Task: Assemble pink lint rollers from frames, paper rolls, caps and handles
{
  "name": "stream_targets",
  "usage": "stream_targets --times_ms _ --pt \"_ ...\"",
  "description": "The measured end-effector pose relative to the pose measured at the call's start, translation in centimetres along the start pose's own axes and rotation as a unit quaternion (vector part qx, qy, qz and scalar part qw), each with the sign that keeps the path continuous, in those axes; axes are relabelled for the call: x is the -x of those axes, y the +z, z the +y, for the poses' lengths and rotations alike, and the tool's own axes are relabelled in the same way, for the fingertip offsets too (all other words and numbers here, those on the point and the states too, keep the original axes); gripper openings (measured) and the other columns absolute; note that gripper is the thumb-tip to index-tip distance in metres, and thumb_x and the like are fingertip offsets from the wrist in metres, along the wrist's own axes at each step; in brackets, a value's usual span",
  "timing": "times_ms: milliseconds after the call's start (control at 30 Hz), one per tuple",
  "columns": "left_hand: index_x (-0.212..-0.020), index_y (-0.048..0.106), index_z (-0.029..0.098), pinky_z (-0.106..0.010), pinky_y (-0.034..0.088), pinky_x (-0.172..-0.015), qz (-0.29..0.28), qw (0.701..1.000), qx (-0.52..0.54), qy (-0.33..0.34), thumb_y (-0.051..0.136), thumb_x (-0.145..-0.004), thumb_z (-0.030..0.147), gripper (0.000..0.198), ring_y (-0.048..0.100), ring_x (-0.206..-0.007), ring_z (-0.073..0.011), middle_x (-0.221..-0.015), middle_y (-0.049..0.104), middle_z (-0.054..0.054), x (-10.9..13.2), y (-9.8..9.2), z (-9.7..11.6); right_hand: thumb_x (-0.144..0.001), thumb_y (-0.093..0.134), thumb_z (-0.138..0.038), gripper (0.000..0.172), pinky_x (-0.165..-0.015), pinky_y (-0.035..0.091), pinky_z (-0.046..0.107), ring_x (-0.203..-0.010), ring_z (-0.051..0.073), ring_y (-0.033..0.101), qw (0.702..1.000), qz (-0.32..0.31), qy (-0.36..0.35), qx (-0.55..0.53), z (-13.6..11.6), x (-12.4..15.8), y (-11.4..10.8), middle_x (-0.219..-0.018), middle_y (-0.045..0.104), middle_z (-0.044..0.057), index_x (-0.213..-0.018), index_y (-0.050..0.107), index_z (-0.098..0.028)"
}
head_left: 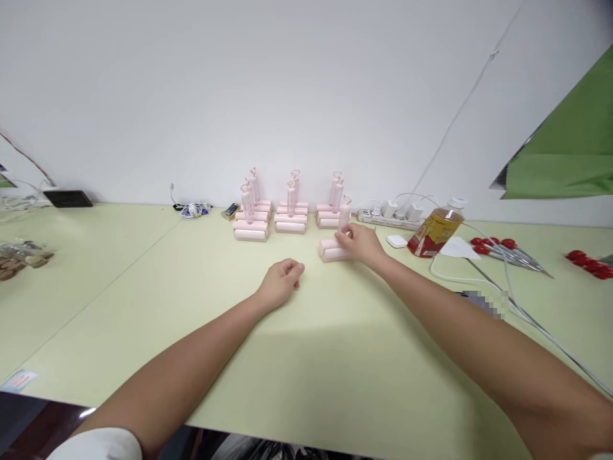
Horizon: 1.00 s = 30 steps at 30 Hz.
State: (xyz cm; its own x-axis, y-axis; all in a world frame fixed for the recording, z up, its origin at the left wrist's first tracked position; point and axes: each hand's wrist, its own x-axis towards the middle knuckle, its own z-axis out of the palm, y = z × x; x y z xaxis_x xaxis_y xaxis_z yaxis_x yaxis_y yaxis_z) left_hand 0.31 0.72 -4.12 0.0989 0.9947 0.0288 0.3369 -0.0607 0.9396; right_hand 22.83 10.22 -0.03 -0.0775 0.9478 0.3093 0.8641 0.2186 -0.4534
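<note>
My right hand (364, 245) is closed around the lower handle of a pink lint roller (331, 250), whose handle stands upright while its roller head lies on the table; my fingers cover part of it. My left hand (281, 283) rests on the table to the left with its fingers curled in a loose fist and nothing visible in it. Behind the hands, more pink lint rollers stand in three columns: a left group (251, 235), a middle group (290, 227) and a right group (328, 223), each with handles pointing up.
A power strip (390, 219) with plugs lies along the wall. Right of it are a white square case (396, 241), a drink bottle (435, 231), red-handled pointed tools (510, 252) and loose cables. At left lie a coiled cable (192, 211) and a black phone-like device (68, 199).
</note>
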Motion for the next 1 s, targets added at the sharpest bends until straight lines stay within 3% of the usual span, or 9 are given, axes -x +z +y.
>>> stream_targets --times_ms 133,267,433,500,600,700,800,1000 --pt "-0.081 0.064 0.018 -0.024 0.035 -0.055 -0.031 0.998 -0.038 0.043 0.054 -0.083 0.044 0.028 0.045 -0.058 -0.0112 -0.062 0.054 0.003 0.7 0.3 0.0 -0.085 0.056 -0.035 0.022 -0.067 0.038 0.03 -0.083 0.026 0.061 0.998 0.041 0.036 0.002 0.5 -4.6 1.9 -0.088 0.069 0.012 -0.091 0.064 -0.016" --pt "-0.084 0.065 0.018 -0.024 0.035 -0.056 -0.038 0.997 -0.054 0.049 0.052 -0.084 0.041 0.027 0.046 -0.059 -0.0117 -0.064 0.054 0.003 0.7 0.2 -0.1 -0.085 0.057 -0.035 0.02 -0.072 0.04 0.033 -0.086 0.028 0.061 0.996 0.065 0.057 -0.016 0.6 -7.1 3.2 -0.087 0.068 0.014 -0.089 0.062 -0.015" --pt "-0.084 0.065 0.018 -0.023 0.035 -0.055 -0.037 0.997 -0.051 0.047 0.053 -0.083 0.039 0.025 0.045 -0.058 -0.0109 -0.063 0.051 0.004 0.6 0.3 -0.1 -0.086 0.05 -0.041 0.033 -0.068 0.04 0.033 -0.08 0.026 0.058 0.99 0.112 0.064 -0.062 0.2 -6.3 4.0 -0.088 0.066 0.012 -0.107 0.052 -0.015" --pt "-0.084 0.065 0.017 -0.023 0.035 -0.055 -0.036 0.997 -0.052 0.048 0.053 -0.083 0.038 0.024 0.045 -0.058 -0.0108 -0.062 0.051 0.004 0.6 0.5 -0.1 -0.088 0.043 -0.04 0.031 -0.068 0.04 0.032 -0.076 0.024 0.057 0.989 0.117 0.041 -0.082 -0.5 -5.3 4.5 -0.085 0.064 0.008 -0.107 0.051 -0.017" --pt "-0.084 0.065 0.017 -0.023 0.035 -0.055 -0.035 0.996 -0.056 0.052 0.053 -0.083 0.036 0.023 0.045 -0.057 -0.011 -0.062 0.052 0.004 0.6 0.6 -0.1 -0.086 0.047 -0.039 0.023 -0.073 0.041 0.031 -0.08 0.02 0.057 0.99 0.084 -0.029 -0.107 -2.8 -4.6 5.6 -0.089 0.064 0.006 -0.095 0.055 -0.02" --pt "-0.084 0.065 0.018 -0.024 0.036 -0.055 -0.036 0.996 -0.062 0.058 0.052 -0.083 0.037 0.023 0.046 -0.058 -0.0119 -0.063 0.053 0.003 0.5 0.6 -0.2 -0.081 0.055 -0.04 0.033 -0.083 0.042 0.031 -0.095 0.022 0.056 0.989 0.044 -0.074 -0.121 -5.9 -5.4 6.8 -0.108 0.063 0.009 -0.106 0.056 -0.018" --pt "-0.086 0.065 0.018 -0.024 0.037 -0.055 -0.044 0.995 -0.064 0.061 0.052 -0.083 0.038 0.024 0.048 -0.059 -0.0126 -0.064 0.055 0.002 0.6 0.6 -0.3 -0.076 0.061 -0.043 0.052 -0.093 0.039 0.035 -0.113 0.027 0.05 0.99 0.02 -0.069 -0.124 -8.4 -7.3 7.5 -0.127 0.055 0.014 -0.12 0.052 -0.016" --pt "-0.087 0.066 0.018 -0.023 0.036 -0.054 -0.057 0.995 -0.06 0.057 0.052 -0.083 0.037 0.024 0.047 -0.057 -0.0118 -0.064 0.056 0.002 0.7 0.6 -0.2 -0.075 0.061 -0.054 0.053 -0.09 0.042 0.036 -0.112 0.029 0.053 0.993 -0.043 -0.041 -0.106 -9.6 -10.5 8.3 -0.128 0.056 0.012 -0.116 0.061 -0.02"
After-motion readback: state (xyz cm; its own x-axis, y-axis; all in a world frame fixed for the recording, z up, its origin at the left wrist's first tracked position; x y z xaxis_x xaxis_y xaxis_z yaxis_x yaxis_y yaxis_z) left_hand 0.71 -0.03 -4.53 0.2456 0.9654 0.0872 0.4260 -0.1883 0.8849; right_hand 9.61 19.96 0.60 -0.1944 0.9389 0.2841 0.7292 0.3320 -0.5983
